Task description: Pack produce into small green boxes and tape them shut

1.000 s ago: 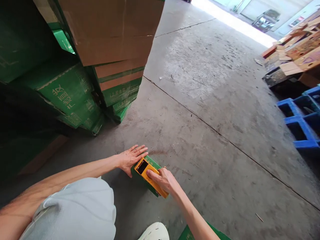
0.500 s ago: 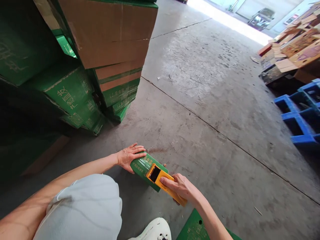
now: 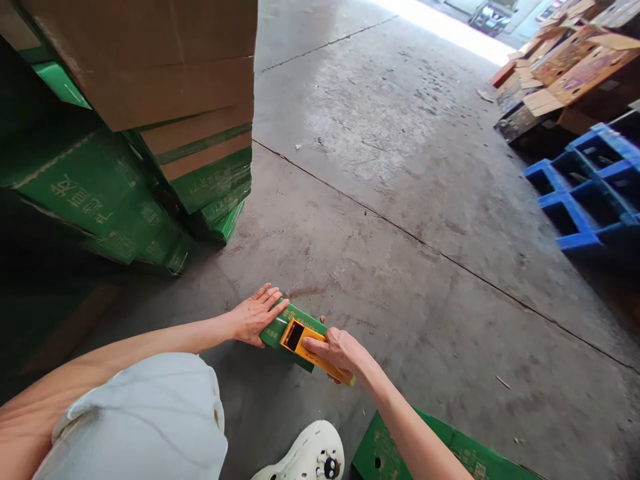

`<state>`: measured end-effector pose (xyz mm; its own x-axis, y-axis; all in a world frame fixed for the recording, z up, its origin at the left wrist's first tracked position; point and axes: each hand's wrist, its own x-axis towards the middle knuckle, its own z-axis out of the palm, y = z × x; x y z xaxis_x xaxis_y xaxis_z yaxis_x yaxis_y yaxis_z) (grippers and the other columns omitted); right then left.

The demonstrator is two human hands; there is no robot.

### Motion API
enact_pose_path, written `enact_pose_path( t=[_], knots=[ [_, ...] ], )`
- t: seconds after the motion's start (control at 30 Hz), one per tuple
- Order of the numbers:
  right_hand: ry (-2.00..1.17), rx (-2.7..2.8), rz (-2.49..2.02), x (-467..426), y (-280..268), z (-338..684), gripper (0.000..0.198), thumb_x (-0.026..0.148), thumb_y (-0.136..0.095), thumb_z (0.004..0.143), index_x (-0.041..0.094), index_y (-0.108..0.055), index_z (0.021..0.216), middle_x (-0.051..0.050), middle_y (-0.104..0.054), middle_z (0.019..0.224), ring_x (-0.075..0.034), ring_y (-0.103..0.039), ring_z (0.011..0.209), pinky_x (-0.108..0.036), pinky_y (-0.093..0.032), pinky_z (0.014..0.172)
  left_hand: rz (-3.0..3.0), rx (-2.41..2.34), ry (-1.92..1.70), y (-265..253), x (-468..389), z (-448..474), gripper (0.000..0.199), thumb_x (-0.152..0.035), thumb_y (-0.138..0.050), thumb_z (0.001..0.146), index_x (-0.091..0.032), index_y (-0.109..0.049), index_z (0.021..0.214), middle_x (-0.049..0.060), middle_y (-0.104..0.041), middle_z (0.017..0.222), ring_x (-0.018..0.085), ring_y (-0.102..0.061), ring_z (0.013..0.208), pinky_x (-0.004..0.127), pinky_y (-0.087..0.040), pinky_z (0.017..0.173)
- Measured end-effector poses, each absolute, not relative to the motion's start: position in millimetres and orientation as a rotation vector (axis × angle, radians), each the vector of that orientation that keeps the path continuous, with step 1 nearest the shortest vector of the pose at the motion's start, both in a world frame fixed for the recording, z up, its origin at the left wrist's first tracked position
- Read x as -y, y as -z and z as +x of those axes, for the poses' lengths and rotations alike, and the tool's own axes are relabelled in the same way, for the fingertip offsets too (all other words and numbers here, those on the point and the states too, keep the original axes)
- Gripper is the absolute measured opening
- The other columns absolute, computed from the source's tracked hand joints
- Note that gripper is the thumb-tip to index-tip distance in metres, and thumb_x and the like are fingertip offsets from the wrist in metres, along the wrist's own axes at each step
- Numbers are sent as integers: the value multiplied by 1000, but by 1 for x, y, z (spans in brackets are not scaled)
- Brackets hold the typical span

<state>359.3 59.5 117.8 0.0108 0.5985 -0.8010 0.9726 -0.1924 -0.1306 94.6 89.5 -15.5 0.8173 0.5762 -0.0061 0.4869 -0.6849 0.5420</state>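
A narrow green carton (image 3: 273, 331) with pale printed characters stands on the concrete floor between my hands. My left hand (image 3: 254, 316) lies over its left end, fingers stretched out and spread. Closed around a long yellow stapler-like hand tool (image 3: 326, 365) is my right hand (image 3: 341, 351), its thumb along the top. The tool's front end, with a dark opening, rests over the carton's top face; its exact contact underneath is hidden. Another green carton (image 3: 395, 447) lies flat at the bottom, partly behind my right forearm.
Stacked green cartons (image 3: 107, 200) and a tall brown carton side (image 3: 165, 60) stand close on the left. Blue pallets (image 3: 565, 203) and piled brown boxes (image 3: 590, 73) are at the right. My white shoe (image 3: 310, 453) is near the carton; a crack (image 3: 390, 220) crosses the floor.
The whole view has shifted, with the stacks sliding left and more of the lower green carton showing. The yellow tool sits slightly farther toward my left hand along the carton.
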Motion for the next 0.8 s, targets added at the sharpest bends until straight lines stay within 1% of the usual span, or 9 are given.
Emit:
enact_pose_path(
  t=[0.07, 0.17, 0.23, 0.37, 0.5, 0.63, 0.7, 0.8],
  knots=[
    [1052, -1609, 1815, -60, -117, 357, 58, 71, -58, 94, 16, -76, 86, -6, -69, 73, -18, -64, 64, -27, -34, 54, 2480, -780, -178, 16, -82, 114, 129, -50, -87, 60, -10, -26, 166, 26, -36, 167, 47, -24, 160, 58, -7, 134],
    [1005, -1618, 1813, -58, -120, 356, 61, 74, -60, 92, 16, -77, 90, -8, -72, 79, -19, -66, 68, -27, -34, 54, 2489, -757, -212, 18, -75, 131, 121, -49, -79, 65, -6, -28, 165, 27, -42, 162, 47, -33, 154, 58, -9, 133],
    [1015, -1618, 1815, -55, -124, 356, 65, 77, -57, 92, 16, -78, 90, -9, -73, 80, -20, -67, 69, -26, -35, 55, 2487, -739, -243, 18, -75, 131, 113, -45, -76, 66, -6, -32, 163, 27, -46, 158, 47, -38, 150, 58, -11, 133],
    [1064, -1623, 1816, -43, -134, 351, 66, 76, -54, 93, 16, -80, 95, -11, -75, 84, -22, -69, 72, -26, -36, 55, 2472, -715, -254, 13, -73, 112, 110, -40, -76, 64, -11, -36, 162, 24, -49, 157, 47, -41, 148, 58, -16, 133],
    [1115, -1687, 1760, -37, -138, 328, 63, 71, -53, 95, 16, -82, 103, -15, -79, 93, -26, -73, 81, -27, -39, 58, 2496, -723, -199, 7, -65, 79, 112, -41, -77, 62, -16, -35, 163, 20, -48, 158, 47, -39, 150, 58, -16, 133],
    [1089, -1714, 1730, -42, -139, 300, 68, 71, -52, 95, 12, -81, 113, -23, -80, 103, -32, -76, 94, -30, -44, 64, 2510, -774, -161, 9, -57, 55, 115, -43, -76, 62, -12, -33, 163, 22, -48, 156, 46, -42, 147, 58, -18, 133],
    [1094, -1722, 1721, -44, -140, 294, 67, 70, -53, 95, 11, -82, 111, -25, -79, 103, -33, -76, 93, -31, -45, 64, 2521, -790, -152, 11, -56, 51, 115, -44, -76, 62, -11, -32, 163, 24, -48, 155, 46, -42, 147, 58, -17, 133],
    [1133, -1744, 1755, -38, -141, 303, 60, 67, -54, 97, 15, -81, 100, -22, -79, 96, -28, -73, 81, -31, -39, 59, 2511, -788, -154, 10, -57, 50, 115, -46, -76, 64, -12, -31, 164, 23, -47, 155, 46, -41, 147, 59, -16, 133]
  ],
)
